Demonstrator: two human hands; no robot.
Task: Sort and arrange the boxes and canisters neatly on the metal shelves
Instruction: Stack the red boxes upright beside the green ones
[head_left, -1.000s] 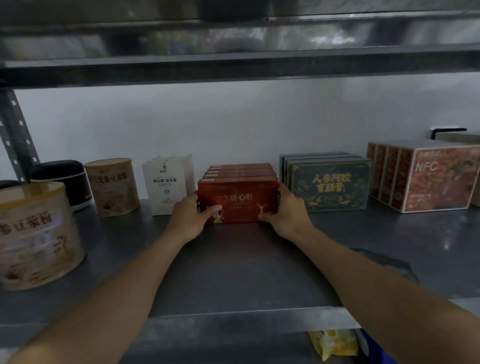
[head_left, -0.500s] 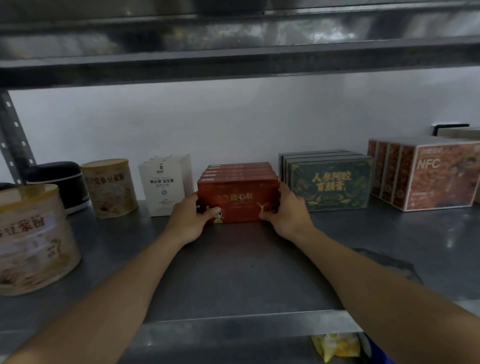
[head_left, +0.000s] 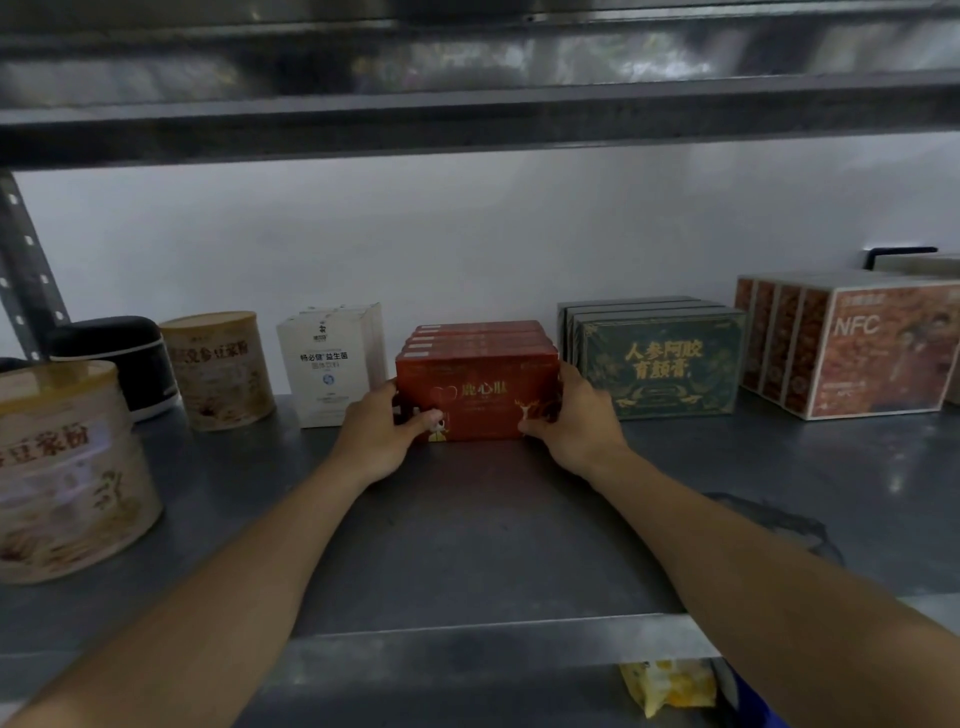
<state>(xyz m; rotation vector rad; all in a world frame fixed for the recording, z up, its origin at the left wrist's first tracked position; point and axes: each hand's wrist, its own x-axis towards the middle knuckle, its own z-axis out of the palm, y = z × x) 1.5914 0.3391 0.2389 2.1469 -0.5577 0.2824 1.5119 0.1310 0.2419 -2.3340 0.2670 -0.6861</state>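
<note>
A row of several red boxes (head_left: 478, 384) stands in the middle of the metal shelf (head_left: 467, 545), one behind another toward the white wall. My left hand (head_left: 382, 431) grips the row's left side, thumb on the front face. My right hand (head_left: 576, 421) grips the right side the same way. White boxes (head_left: 330, 364) stand just left of the red ones. Dark green boxes (head_left: 660, 358) stand just right, and orange NFC boxes (head_left: 852, 348) further right.
Two beige canisters (head_left: 218, 364) (head_left: 67, 467) and a black canister (head_left: 119, 358) sit at the left, by the shelf upright (head_left: 26, 270). Another shelf (head_left: 467, 119) hangs low overhead. A yellow packet (head_left: 670, 686) shows below the front lip.
Both hands stay clamped on the red boxes. The row has hardly shifted; the view has only drifted slightly.
</note>
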